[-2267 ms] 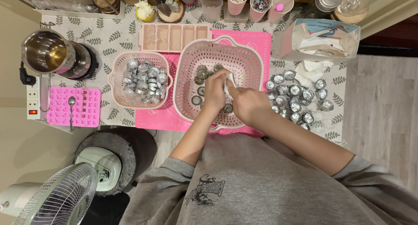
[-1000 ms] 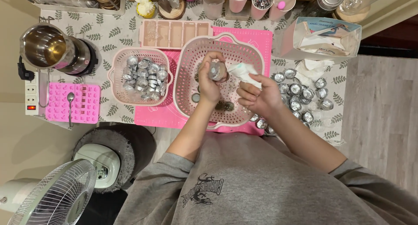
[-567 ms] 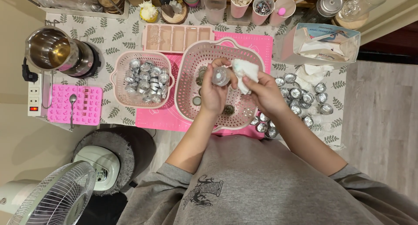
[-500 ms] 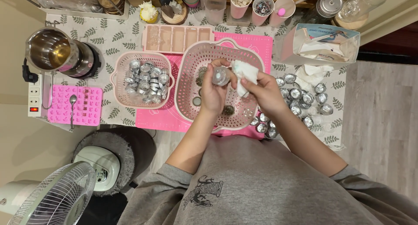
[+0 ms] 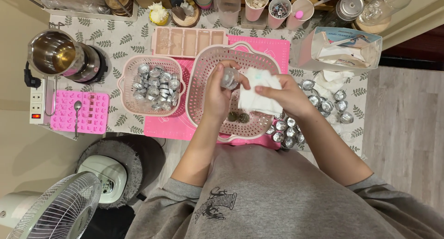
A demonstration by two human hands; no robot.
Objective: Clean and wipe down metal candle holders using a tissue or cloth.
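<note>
- The left hand (image 5: 217, 93) holds a small metal cup (image 5: 229, 78) above the large pink basket (image 5: 203, 100), in the middle of the frame; its fingers are closed around the cup's side.
- The right hand (image 5: 284, 95) pinches a white tissue (image 5: 256, 95) just beside the cup.
- The cup looks light, thin and easy to dent, so it is best held gently at the wall.
- Half a second ago the hands were in nearly the same place; two seconds ago both were down inside the basket.
</note>
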